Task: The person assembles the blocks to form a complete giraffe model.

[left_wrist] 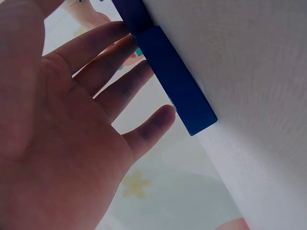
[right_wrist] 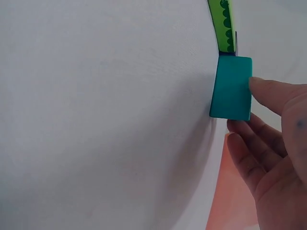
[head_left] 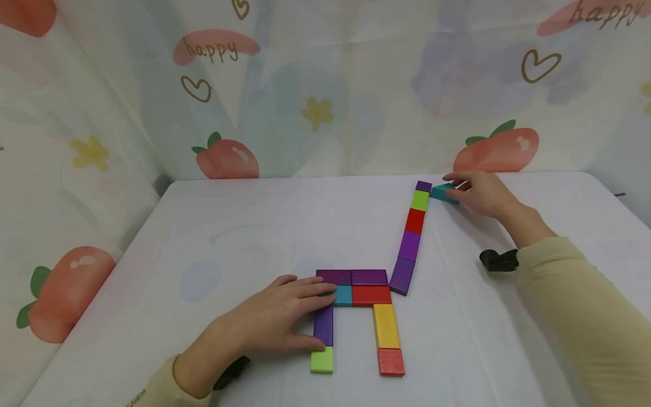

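My right hand pinches a teal wedge-shaped block at the far end of a slanting column; the right wrist view shows its flat teal face beside the thumb. That column runs from a small purple block through a light green block and a red block to two more purple ones. My left hand rests with outstretched fingers on the left side of a block figure, fingertips over its blue block. Its thumb touches the left leg, where a purple block meets a light green square.
The figure's top is a row of purple blocks above a long red block. A yellow block and a red block form its right leg. White cloth covers the table; a printed curtain hangs behind.
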### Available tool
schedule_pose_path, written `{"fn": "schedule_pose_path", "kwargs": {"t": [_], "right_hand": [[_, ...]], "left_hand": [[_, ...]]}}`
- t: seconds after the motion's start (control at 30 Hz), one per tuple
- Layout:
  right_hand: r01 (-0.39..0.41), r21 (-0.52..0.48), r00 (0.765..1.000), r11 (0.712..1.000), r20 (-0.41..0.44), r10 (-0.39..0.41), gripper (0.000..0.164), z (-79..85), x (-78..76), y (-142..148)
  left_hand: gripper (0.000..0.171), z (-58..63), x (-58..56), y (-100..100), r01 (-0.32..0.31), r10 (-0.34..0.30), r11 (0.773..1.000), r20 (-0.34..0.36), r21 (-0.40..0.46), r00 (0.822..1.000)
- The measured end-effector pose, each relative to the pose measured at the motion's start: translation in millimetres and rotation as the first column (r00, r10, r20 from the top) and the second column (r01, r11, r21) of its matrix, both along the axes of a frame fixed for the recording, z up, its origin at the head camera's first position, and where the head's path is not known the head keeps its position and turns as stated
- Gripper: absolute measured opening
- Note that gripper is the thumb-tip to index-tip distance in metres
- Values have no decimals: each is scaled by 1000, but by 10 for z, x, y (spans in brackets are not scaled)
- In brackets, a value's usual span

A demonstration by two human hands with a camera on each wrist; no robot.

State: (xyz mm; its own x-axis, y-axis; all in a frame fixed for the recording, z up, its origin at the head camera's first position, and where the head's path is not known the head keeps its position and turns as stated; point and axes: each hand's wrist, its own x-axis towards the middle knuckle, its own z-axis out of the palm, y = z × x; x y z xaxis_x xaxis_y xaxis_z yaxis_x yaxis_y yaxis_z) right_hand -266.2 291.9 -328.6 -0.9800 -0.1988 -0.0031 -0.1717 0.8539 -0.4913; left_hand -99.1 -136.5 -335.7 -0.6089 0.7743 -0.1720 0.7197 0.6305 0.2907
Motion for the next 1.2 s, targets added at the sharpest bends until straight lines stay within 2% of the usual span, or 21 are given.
{"fn": "schedule_pose_path", "kwargs": {"t": [0.2,0.37,0.53,0.67,0.77,0.93,1.07,1.2], "right_hand": [[5,-23,998,1000,-59,-7,48,48,94,-14],[-31,-50,988,998,-155,23,44,96,293,-128],[-147,-28,948,989,-288,133,40,78,567,-334],[-258,-16,911,966,-337,237,41,64,779,-529],[-335,-13,888,942,-339,311,42,57,911,-674],[-422,-20,866,906,-305,397,43,18,1081,-883],[-482,-46,854,875,-246,458,42,-12,1226,-1012],[-530,-54,840,846,-171,515,42,-35,1360,-1112]], "left_hand": [[71,-6,3,1,-4,4,1000,-1,6,1000],[67,16,14,-14,-15,17,999,-36,33,999],[60,15,-18,-98,-66,79,990,-108,124,991],[54,-17,-52,-202,-97,127,973,-133,210,983],[51,-35,-66,-270,-105,142,964,-142,244,979],[49,-45,-75,-332,-140,174,959,-121,248,977],[46,-45,-84,-350,-163,183,961,-74,225,980],[42,-38,-95,-366,-144,157,967,-45,212,986]]}}
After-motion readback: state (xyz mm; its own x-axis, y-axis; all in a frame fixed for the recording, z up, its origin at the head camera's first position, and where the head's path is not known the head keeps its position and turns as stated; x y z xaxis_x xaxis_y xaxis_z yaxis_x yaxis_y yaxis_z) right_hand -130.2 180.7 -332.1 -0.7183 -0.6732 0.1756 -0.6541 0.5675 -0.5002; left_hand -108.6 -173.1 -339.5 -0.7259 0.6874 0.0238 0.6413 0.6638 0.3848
